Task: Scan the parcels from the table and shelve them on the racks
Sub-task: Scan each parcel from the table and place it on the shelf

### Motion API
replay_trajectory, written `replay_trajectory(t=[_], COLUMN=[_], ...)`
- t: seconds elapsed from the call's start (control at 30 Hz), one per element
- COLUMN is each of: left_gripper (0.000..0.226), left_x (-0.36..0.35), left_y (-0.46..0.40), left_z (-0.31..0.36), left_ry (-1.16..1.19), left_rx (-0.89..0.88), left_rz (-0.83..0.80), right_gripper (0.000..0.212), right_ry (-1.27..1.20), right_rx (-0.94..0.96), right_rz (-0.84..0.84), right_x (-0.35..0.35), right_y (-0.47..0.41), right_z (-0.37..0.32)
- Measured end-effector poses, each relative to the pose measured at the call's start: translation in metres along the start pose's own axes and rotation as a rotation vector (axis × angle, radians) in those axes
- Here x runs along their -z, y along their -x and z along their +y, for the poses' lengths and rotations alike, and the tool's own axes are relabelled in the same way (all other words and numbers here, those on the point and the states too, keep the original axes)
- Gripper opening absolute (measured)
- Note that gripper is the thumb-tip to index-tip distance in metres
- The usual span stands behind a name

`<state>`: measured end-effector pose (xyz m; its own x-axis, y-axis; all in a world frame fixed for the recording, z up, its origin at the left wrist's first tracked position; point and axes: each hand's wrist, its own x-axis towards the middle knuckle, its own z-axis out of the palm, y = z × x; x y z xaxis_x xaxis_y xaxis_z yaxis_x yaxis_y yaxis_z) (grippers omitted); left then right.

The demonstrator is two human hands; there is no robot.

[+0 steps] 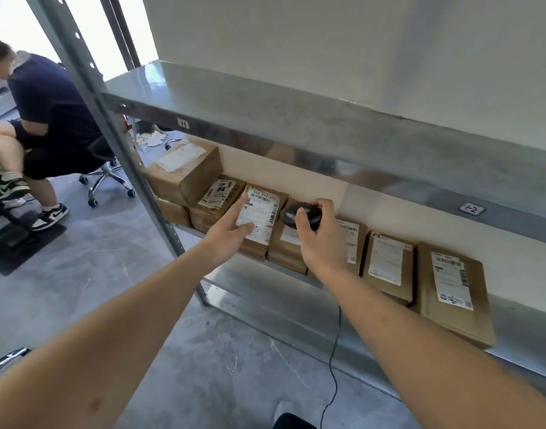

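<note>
My left hand [231, 232] grips a brown cardboard parcel [261, 209] with a white barcode label, holding it at the lower shelf of the grey metal rack [296, 125]. The parcel sits among other parcels on that shelf. My right hand [319, 233] is closed around a black barcode scanner [298, 213] just right of the held parcel. A thin black cable [335, 360] trails from the scanner down to the floor.
Several labelled brown parcels line the lower shelf: a big box [185, 171] at left, flat ones [389, 267] [454, 292] at right. A rack upright [117, 144] stands left of my left arm. A person on a wheeled chair [107, 174] sits at far left.
</note>
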<state>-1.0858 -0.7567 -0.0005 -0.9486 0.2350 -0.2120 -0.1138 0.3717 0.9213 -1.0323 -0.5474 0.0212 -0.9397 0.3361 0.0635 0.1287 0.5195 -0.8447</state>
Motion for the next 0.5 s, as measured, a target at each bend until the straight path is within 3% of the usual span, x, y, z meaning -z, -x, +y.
replay_trajectory(t=[0.27, 0.5], left_gripper=[0.066, 0.064], left_x=[0.045, 0.066], left_y=[-0.075, -0.106], left_z=[-0.017, -0.027], left_ry=[0.019, 0.000], left_rx=[0.056, 0.144], left_rz=[0.067, 0.110], right_gripper=[0.029, 0.034], right_ry=[0.061, 0.152], right_rx=[-0.071, -0.189], right_rz=[-0.104, -0.255], right_x=[-0.054, -0.089], right_y=[-0.070, -0.106], right_z=[-0.008, -0.017])
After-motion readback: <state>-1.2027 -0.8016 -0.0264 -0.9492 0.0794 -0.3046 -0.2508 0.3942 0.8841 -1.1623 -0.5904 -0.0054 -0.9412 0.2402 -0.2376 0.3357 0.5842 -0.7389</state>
